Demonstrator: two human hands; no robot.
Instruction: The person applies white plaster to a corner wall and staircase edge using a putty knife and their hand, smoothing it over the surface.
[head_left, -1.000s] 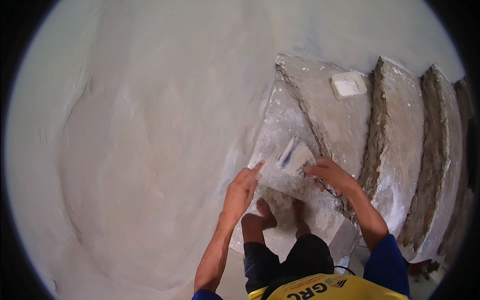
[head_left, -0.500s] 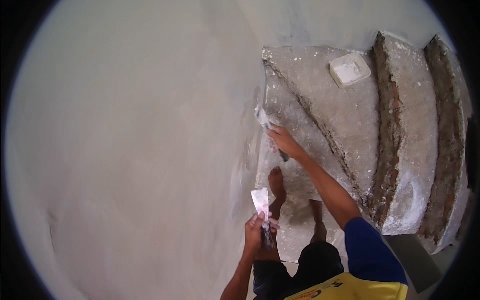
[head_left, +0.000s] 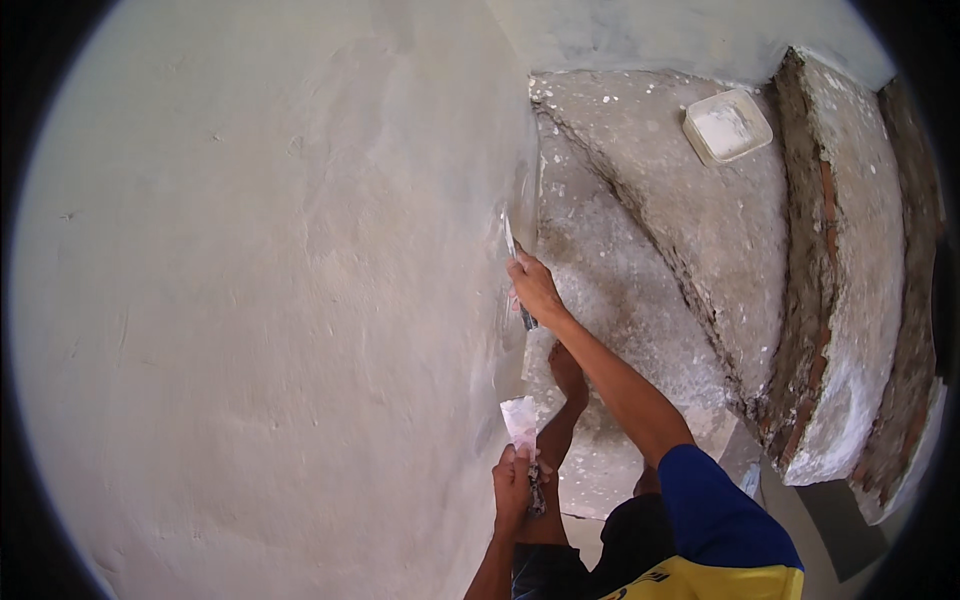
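Note:
Two putty knives are in my hands. My right hand (head_left: 534, 288) is closed round the dark handle of one putty knife (head_left: 508, 236), its narrow blade seen nearly edge-on against the lower part of the plastered wall (head_left: 300, 300). Lower down, my left hand (head_left: 512, 480) grips a second putty knife (head_left: 519, 420) by its dark handle. That blade points up and away from me, broad side showing, smeared with white filler. Fresh grey-white streaks mark the wall beside both blades.
An open square tub (head_left: 728, 126) of white filler stands on a wedge-shaped step at the far right. Rough concrete steps (head_left: 850, 220) with crumbling brick edges rise to the right. My bare foot (head_left: 567, 370) rests on the speckled step close to the wall.
My right hand has moved left and slightly down, bringing its putty knife from over the step to the wall, blade turned edge-on. My left hand has shifted slightly lower. The view has shifted a little.

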